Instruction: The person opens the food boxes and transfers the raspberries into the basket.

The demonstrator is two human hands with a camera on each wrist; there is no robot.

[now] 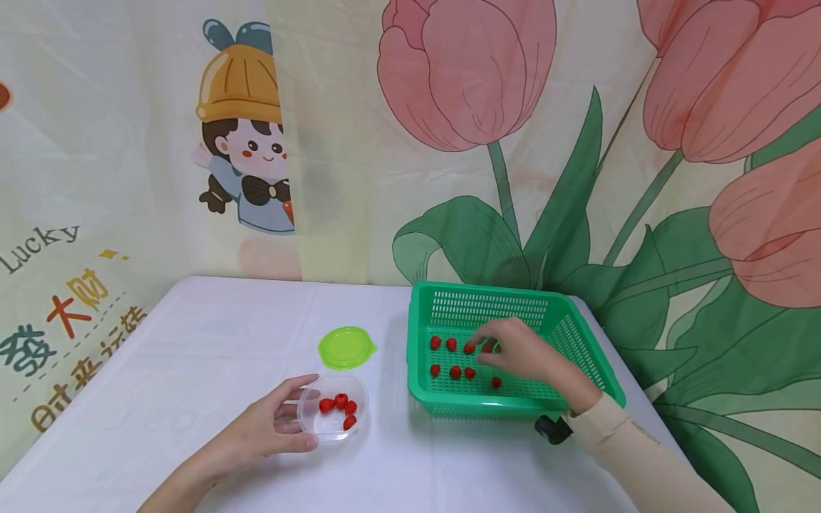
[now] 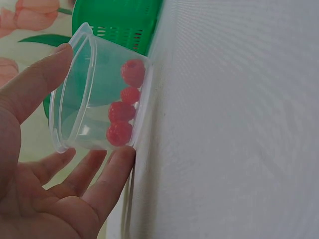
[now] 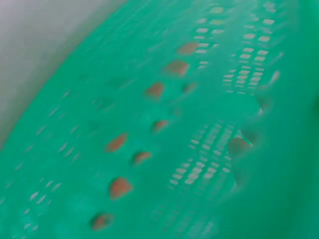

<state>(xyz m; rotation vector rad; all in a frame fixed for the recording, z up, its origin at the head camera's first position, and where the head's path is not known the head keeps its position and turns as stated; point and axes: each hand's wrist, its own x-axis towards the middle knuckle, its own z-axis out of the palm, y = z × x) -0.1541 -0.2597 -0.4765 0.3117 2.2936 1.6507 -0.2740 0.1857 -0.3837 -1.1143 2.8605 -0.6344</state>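
Observation:
My left hand (image 1: 282,420) holds a clear plastic tub (image 2: 99,109) by its side, thumb near the rim and fingertips against the opposite wall. Several red raspberries (image 2: 133,72) lie on the tub's bottom, which rests on the table. Over the green basket (image 1: 420,388), my right hand (image 1: 522,349) reaches down with thumb and forefinger apart. Between and beside those fingertips are raspberries (image 1: 470,348) of the back row. More raspberries (image 1: 455,372) sit in a front row on the basket floor. The right wrist view is blurred, with the raspberries (image 3: 119,187) as red smears.
A bright green lid (image 1: 346,348) lies flat on the white table (image 1: 212,342), behind the tub and left of the basket. The basket has slotted raised walls. A printed curtain (image 1: 346,142) hangs behind the table.

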